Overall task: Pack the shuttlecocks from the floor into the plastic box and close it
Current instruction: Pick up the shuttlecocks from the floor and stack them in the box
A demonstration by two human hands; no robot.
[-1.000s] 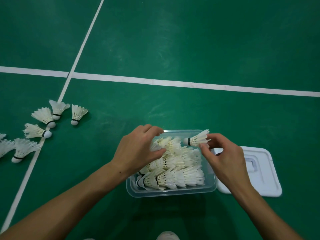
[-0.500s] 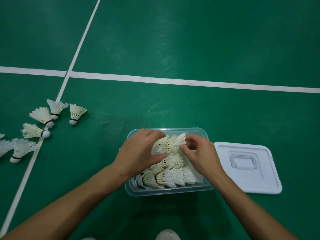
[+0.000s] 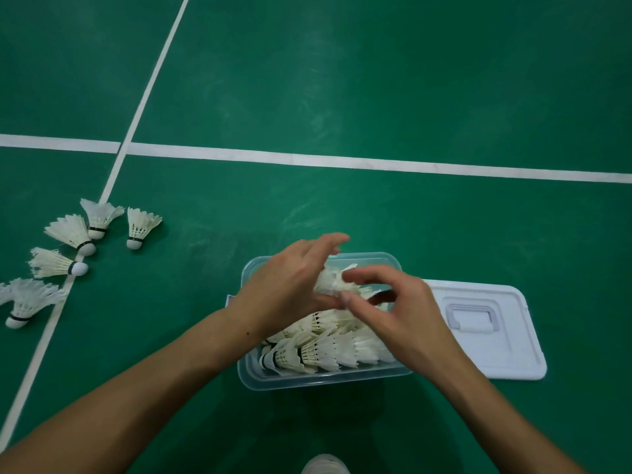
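Step in hand: I am over the plastic box (image 3: 321, 379), working one shuttlecock (image 3: 330, 280) into the stacked rows.

Left hand: my left hand (image 3: 290, 285) sits above the far left part of the box, fingers extended and loosely spread, with the shuttlecock's feathers against its palm side. I cannot tell whether the thumb is clamped on it.

Right hand: my right hand (image 3: 393, 313) is over the right half of the box, thumb and forefinger curled and closed on the shuttlecock's feather end.

Packed so far: packed shuttlecocks (image 3: 325, 350) lie on their sides in nested rows and fill the box nearly to the rim. I judge this the larger share of the work.

Left on the floor: a loose group of shuttlecocks (image 3: 73, 230) lies well apart from the box, to its left, along a white court line (image 3: 51, 323). Five are clearly visible; feathers of at least one more show at the frame edge.

Lid: the lid (image 3: 506, 350) lies flat on the floor (image 3: 342, 80), touching or just beside the box's right side. It is off; closing is not yet done.

Estimate: past halfway. Remaining: seat this shuttlecock, collect the floor group, fit the lid. Free space in the box looks tight.
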